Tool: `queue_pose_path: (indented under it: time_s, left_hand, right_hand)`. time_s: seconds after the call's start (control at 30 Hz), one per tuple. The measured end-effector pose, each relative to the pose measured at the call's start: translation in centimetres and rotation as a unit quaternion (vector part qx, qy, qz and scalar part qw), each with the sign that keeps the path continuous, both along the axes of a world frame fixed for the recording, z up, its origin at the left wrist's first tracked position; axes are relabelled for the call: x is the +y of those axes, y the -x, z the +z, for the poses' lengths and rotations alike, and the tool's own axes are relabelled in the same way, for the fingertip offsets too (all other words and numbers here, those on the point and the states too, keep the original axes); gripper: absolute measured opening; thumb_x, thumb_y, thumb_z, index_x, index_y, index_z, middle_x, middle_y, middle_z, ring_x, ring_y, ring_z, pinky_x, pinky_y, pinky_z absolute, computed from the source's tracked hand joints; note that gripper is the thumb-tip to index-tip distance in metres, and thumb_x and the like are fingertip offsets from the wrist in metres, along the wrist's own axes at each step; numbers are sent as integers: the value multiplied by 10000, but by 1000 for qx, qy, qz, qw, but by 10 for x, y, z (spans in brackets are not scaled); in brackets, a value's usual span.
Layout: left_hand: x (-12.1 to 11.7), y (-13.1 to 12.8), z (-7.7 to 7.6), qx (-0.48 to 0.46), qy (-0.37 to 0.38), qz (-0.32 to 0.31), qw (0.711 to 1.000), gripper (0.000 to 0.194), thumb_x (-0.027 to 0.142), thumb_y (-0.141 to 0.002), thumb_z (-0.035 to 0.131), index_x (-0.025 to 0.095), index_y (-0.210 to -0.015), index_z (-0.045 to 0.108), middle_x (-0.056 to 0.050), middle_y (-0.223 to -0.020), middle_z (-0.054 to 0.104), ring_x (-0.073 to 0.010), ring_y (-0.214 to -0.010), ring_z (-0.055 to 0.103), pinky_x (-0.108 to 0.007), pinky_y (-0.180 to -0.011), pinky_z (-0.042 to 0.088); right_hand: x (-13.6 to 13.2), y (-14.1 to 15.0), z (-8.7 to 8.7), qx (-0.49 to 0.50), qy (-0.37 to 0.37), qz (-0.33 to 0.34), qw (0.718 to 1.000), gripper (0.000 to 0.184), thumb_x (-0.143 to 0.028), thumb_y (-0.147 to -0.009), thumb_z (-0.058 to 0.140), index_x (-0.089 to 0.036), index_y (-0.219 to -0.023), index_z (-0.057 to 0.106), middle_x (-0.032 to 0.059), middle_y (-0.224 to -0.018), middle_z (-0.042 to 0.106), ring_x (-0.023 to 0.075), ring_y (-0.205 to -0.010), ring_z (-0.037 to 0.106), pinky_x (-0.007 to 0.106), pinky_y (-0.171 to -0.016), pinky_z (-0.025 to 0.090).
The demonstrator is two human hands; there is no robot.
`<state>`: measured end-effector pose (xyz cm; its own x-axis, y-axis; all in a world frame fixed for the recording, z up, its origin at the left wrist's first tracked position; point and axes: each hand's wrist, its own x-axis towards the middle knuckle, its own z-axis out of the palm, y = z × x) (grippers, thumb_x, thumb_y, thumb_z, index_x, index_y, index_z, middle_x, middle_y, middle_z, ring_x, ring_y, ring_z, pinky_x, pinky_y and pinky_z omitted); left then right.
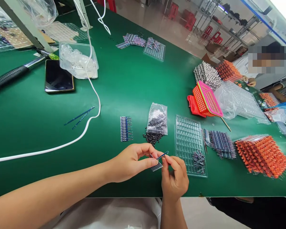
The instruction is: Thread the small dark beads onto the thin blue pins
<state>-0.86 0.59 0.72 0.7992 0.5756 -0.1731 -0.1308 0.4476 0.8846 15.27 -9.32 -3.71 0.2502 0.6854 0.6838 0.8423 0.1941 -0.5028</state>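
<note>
Near the front of the table my left hand (143,160) is closed on a small strip of thin metal pins (156,167) with a blue edge. Close against it, my right hand (173,175) pinches at the right end of the blue edge; whatever lies between those fingertips is too small to make out. Just beyond both hands, tiny dark beads (153,138) spill from a clear plastic bag (157,119). A similar blue pin strip (126,128) lies to the left of the bag. Right of my hands is a clear ribbed tray (188,136) with a heap of loose pins (199,161).
Stacked blue strips (220,143) and orange pieces (262,156) lie right, near a pink-and-orange basket (208,99). A white cable (88,127) crosses the left side, near a phone (59,76), a plastic tub (78,60) and a hammer-like tool (16,71). Co-workers sit far right.
</note>
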Motion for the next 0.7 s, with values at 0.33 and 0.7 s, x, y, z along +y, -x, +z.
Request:
queue_pose_path:
  time_s: [0.33,0.7]
  left_hand:
    - [0,1,0,24,-47,4,999,139,296,-870,677,165,-853,635,-69,-1013,703,-193,-936,634,-352,-888,492]
    - [1,-7,-3,41,58,55,996,174,294,-796,739,158,-812,632,-40,-869,721,-154,-787,624,-314,-793,488]
  right_hand:
    - [2,1,2,-22,-1,0,1000,210,-102,-869,666,-230,-1035,654,30,-850,673,156,-730,655,300,-640,561]
    - [-4,2,2,210,59,35,975,53,-162,-885,628,-198,-906,660,17,-785,602,144,-673,598,253,-529,472]
